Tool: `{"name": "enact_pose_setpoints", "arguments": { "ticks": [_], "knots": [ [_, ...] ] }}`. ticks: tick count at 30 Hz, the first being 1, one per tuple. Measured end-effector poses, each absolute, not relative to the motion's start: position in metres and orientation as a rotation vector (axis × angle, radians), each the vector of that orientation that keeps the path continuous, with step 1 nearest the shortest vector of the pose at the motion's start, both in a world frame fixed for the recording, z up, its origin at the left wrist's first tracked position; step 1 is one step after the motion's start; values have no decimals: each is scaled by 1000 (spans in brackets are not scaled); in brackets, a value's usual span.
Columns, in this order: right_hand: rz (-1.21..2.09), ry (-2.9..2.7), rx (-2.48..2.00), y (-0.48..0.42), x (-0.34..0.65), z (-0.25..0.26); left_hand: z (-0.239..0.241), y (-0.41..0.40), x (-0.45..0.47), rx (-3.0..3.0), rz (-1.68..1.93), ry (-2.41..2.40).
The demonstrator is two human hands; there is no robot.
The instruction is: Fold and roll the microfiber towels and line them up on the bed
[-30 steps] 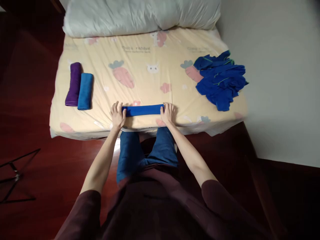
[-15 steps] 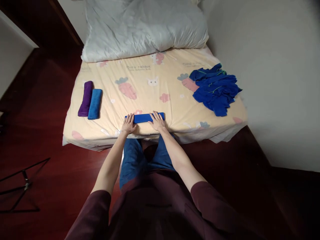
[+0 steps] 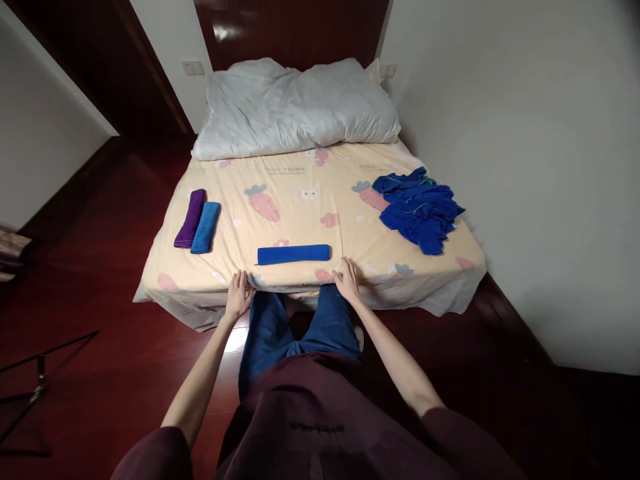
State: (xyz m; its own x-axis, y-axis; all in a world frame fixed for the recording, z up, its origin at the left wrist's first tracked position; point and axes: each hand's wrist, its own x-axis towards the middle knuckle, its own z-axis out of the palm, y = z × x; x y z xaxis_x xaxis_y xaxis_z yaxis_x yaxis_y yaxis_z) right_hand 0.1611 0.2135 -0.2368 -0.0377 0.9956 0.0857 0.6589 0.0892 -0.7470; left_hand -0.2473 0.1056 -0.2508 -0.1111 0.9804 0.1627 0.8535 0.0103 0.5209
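One long wall bounds the right side, with the bed close beside it and dark red floor along the bed's left and near sides. A pale quilt lies bunched across the far end and limits room there.

Next in size, a loose heap of blue cloth with thin green edging sits near the bed's right edge; how many pieces it holds I cannot tell. The blue strip, folded long and narrow, lies flat near the front edge, roughly parallel to it. Well to its left, the purple bundle and the lighter blue bundle lie side by side, compact and neat.

I judge the work to be part way along: two bundles look finished, the strip is folded narrow but looks longer than either, and the heap remains unfolded. Printed sheet separates the strip from both bundles and heap, giving sideways room, while the front edge falls away close below.

Both hands are off the strip. The left hand is at the front edge, fingers loosely bent; the right hand has its fingers spread from the thumb. Neither visibly grips anything.
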Motion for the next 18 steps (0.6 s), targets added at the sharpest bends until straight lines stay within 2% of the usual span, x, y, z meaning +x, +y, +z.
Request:
{"name": "enact_pose_setpoints", "arguments": {
  "ticks": [4,6,8,12,18],
  "knots": [
    [1317,-1073,-1471,171,154,-245,-261,69,-190,1388,974,1860],
    [1634,-803,-1303,169,138,-240,-254,78,-160,933,1087,1631],
    [1801,-619,-1168,177,119,-232,-242,101,-137,568,1206,1407],
    [1863,-411,-1157,204,85,-219,-216,156,-120,366,1337,1273],
    [1856,-463,-1281,237,69,-217,-206,198,-128,50,1477,1274]
  ]
}}
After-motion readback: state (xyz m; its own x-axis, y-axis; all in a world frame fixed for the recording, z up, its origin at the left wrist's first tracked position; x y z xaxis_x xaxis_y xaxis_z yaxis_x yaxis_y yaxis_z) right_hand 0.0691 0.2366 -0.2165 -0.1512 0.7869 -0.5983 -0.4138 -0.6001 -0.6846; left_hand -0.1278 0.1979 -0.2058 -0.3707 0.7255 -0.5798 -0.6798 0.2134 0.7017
